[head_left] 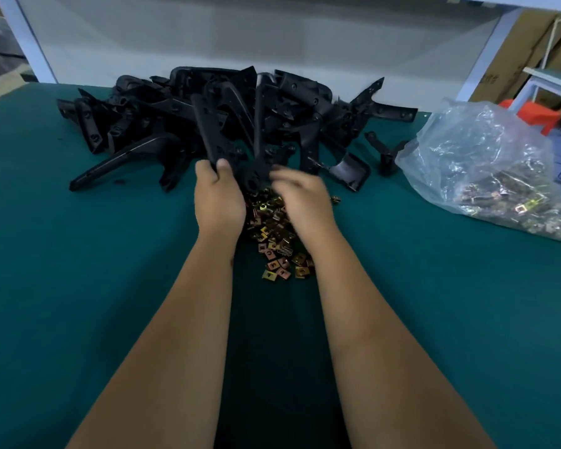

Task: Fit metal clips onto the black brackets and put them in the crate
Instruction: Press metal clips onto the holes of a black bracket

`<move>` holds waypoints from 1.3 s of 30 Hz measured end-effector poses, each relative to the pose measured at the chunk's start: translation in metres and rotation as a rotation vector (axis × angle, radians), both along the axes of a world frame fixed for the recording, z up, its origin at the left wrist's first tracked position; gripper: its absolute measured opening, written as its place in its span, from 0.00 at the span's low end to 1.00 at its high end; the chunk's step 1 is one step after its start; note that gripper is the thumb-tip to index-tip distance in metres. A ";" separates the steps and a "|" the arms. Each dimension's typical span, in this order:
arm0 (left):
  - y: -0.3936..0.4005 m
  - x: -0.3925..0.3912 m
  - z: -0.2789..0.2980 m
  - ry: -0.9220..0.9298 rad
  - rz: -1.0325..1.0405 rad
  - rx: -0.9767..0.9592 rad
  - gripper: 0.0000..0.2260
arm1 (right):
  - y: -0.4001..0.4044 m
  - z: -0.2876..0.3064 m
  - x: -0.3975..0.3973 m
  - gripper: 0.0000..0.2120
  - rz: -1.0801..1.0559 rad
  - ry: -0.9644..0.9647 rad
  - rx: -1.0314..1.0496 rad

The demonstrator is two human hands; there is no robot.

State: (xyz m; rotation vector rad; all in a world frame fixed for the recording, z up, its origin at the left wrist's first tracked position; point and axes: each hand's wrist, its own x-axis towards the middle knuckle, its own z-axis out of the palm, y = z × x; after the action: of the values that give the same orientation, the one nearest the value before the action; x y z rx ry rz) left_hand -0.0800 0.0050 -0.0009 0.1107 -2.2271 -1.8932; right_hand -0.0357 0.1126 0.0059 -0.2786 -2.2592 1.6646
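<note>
The left hand (219, 196) grips a bracket (212, 134). The right hand (302, 196) is blurry above the clips (272, 234); its grip is unclear.

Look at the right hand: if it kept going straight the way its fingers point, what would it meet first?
Probably the black bracket that the left hand grips; the blurred right hand points at its lower end, though depth is unclear.

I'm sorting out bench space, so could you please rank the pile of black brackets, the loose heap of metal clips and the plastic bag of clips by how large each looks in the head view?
1. pile of black brackets
2. plastic bag of clips, partly cut off at the frame edge
3. loose heap of metal clips, partly hidden by the hands
</note>
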 end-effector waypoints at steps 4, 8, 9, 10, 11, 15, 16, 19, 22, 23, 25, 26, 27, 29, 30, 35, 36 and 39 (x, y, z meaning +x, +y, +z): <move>-0.007 0.007 0.001 -0.009 0.119 0.311 0.12 | 0.029 0.003 0.017 0.14 -0.354 0.071 0.006; -0.009 0.009 0.000 -0.049 0.112 0.479 0.12 | 0.046 -0.006 0.017 0.13 -0.268 -0.096 0.322; -0.007 0.010 0.000 -0.043 0.099 0.457 0.12 | 0.044 -0.006 0.016 0.15 -0.198 -0.151 0.424; -0.006 0.011 0.000 -0.035 0.084 0.419 0.12 | 0.042 -0.006 0.014 0.17 -0.135 -0.216 0.524; -0.005 0.012 0.000 -0.030 0.074 0.373 0.12 | 0.039 -0.006 0.012 0.19 -0.091 -0.268 0.610; -0.004 0.012 -0.001 -0.018 0.064 0.309 0.14 | 0.024 -0.011 0.012 0.22 -0.042 -0.192 0.553; -0.004 0.012 0.000 -0.023 0.063 0.309 0.13 | 0.021 -0.011 0.013 0.24 -0.039 -0.156 0.472; -0.005 0.012 0.000 -0.044 0.071 0.386 0.12 | 0.017 -0.009 0.016 0.27 -0.030 -0.109 0.333; -0.006 0.013 0.001 -0.039 0.117 0.444 0.11 | 0.016 -0.007 0.016 0.24 -0.005 -0.119 0.361; -0.005 0.013 0.000 -0.032 0.121 0.430 0.11 | 0.016 -0.008 0.015 0.23 0.008 -0.120 0.373; -0.004 0.012 -0.001 -0.020 0.110 0.393 0.11 | 0.016 -0.008 0.016 0.22 0.040 -0.110 0.391; -0.004 0.012 -0.001 -0.020 0.105 0.378 0.12 | 0.017 -0.008 0.016 0.21 0.059 -0.098 0.400; -0.005 0.012 -0.001 -0.021 0.100 0.370 0.12 | 0.018 -0.008 0.017 0.19 0.074 -0.082 0.409; -0.005 0.013 0.000 -0.009 0.107 0.389 0.11 | 0.020 -0.009 0.017 0.16 0.080 -0.043 0.441; -0.005 0.014 0.001 0.022 0.128 0.396 0.10 | 0.020 -0.009 0.017 0.14 0.071 -0.025 0.458; -0.003 0.021 0.006 0.182 0.148 0.391 0.08 | 0.018 -0.011 0.016 0.08 0.037 0.010 0.487; -0.003 0.021 0.007 0.146 0.122 0.438 0.07 | 0.018 -0.011 0.016 0.07 0.025 0.008 0.486; -0.003 0.019 0.009 0.001 0.009 0.637 0.04 | 0.018 -0.011 0.016 0.05 -0.033 0.034 0.448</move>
State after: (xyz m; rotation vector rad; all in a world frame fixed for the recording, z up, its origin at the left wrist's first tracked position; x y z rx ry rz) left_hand -0.0605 0.0021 0.0082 0.2153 -1.5340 -2.5137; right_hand -0.0198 0.1311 -0.0050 -0.1751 -2.5039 1.0933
